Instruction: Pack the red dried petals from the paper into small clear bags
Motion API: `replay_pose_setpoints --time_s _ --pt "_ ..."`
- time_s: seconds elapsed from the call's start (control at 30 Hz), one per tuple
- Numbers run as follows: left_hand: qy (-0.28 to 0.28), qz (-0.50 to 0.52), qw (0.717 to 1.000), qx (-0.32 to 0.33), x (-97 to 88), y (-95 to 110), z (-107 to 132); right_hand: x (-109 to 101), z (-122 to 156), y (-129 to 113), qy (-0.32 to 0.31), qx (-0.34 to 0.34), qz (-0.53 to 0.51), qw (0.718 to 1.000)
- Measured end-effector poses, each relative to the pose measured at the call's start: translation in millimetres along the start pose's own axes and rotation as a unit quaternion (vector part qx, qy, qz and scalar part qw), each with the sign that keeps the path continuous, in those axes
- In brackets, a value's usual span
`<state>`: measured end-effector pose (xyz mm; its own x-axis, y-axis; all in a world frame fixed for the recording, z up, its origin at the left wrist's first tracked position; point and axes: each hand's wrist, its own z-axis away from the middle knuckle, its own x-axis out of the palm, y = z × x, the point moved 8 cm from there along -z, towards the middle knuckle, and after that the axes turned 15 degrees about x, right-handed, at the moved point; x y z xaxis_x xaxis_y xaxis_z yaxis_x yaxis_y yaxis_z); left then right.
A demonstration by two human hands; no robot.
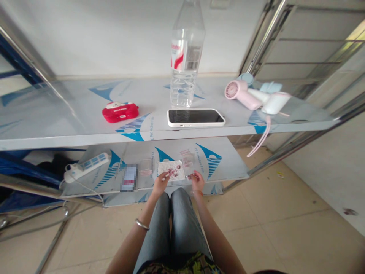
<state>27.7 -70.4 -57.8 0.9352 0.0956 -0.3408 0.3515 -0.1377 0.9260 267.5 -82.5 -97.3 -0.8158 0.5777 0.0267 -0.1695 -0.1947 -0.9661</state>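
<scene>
Both hands work at the front edge of the lower shelf, above the person's knees. Left hand, a bangle on its wrist, has its fingertips pressed together in a pinch at the near edge of a white sheet that lies flat on the shelf and carries a scatter of small reddish pieces; what exactly it pinches is too small to tell. Right hand is curled just to the right of the sheet, thumb and forefinger closed on a tiny pinkish piece. Small clear bags lie just behind the sheet, and a white power strip sits well to the left on the same shelf. On the upper shelf a clear water bottle stands upright, with a phone lying face up just in front of it, a red case to the left and a pink hair dryer to the right.
</scene>
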Motion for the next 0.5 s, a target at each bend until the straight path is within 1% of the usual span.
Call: replay_pose_setpoints --time_s 0.03,0.13,0.2,0.27,0.3,0.33,0.43,0.47,0.5 --pt "0.002 0.021 1.000 0.001 2.5 5 -2 2 9 0 -0.022 0.015 -0.011 1.000" --pt "0.002 0.095 0.995 0.006 10.7 20 -5 12 40 -1 -0.121 0.069 -0.047 0.989" --pt "-0.005 0.134 0.991 0.018 13.7 31 -5 16 59 -5 -0.173 0.074 -0.047 0.981" --pt "-0.015 0.148 0.988 0.028 12.7 42 -1 18 73 -9 -0.195 0.066 -0.022 0.978" --pt "-0.017 0.150 0.988 0.030 10.8 46 1 17 77 -12 -0.189 0.056 -0.003 0.980" --pt "-0.016 0.152 0.988 0.028 8.1 50 4 14 80 -16 -0.168 0.041 0.018 0.985" --pt "0.010 0.173 0.985 0.018 -2.5 60 15 -1 89 -39 -0.050 -0.034 0.073 0.996" --pt "0.020 0.183 0.983 0.019 -5.5 64 18 -2 93 -49 -0.028 -0.054 0.081 0.995" --pt "0.027 0.193 0.981 0.022 -7.7 68 22 0 98 -57 -0.035 -0.061 0.085 0.994"
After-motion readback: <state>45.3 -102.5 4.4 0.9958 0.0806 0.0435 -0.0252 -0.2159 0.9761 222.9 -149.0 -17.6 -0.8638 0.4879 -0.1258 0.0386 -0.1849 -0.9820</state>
